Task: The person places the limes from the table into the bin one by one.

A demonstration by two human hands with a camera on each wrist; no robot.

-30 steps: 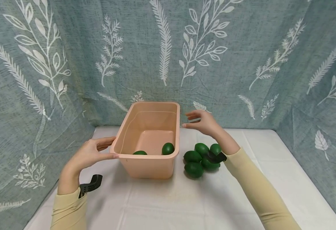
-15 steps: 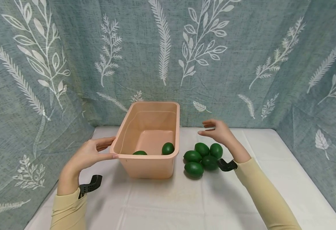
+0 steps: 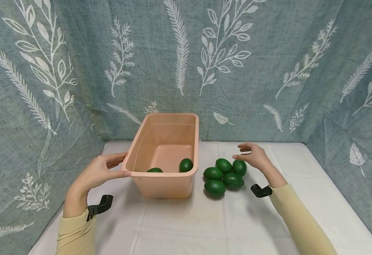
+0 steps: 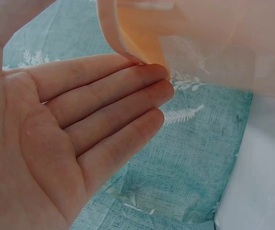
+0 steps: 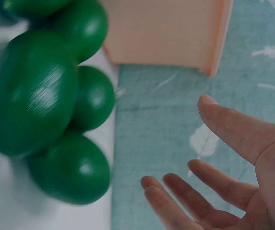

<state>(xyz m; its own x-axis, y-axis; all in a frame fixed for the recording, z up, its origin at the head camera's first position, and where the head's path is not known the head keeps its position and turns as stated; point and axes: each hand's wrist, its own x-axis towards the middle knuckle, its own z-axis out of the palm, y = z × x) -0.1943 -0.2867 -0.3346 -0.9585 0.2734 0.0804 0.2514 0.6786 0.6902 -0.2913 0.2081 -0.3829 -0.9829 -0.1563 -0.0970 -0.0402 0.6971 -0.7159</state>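
Note:
A peach plastic bin [image 3: 165, 186] stands on the table, tilted in view so its inside shows. Two dark green limes lie in it: one lime [image 3: 186, 165] at the right, another lime [image 3: 155, 170] half hidden by the front wall. My left hand [image 3: 98, 171] touches the bin's front left corner, thumb at the rim; in the left wrist view its straight fingers [image 4: 123, 100] rest against the rim. Several glossy limes [image 3: 215, 188] sit bunched right of the bin. Just above the back right lime [image 3: 239, 167] hovers my right hand [image 3: 252, 156], fingers relaxed and apart, holding nothing.
A white cloth covers the table [image 3: 179, 226]. Behind it and at both sides hangs a blue-green curtain [image 3: 160, 71] with white leaf prints. Each wrist wears a black band, such as the right strap [image 3: 261, 191].
My right hand has moved from beside the bin's right rim, rightward and down to the bunched limes. The left hand and the bin have stayed in place.

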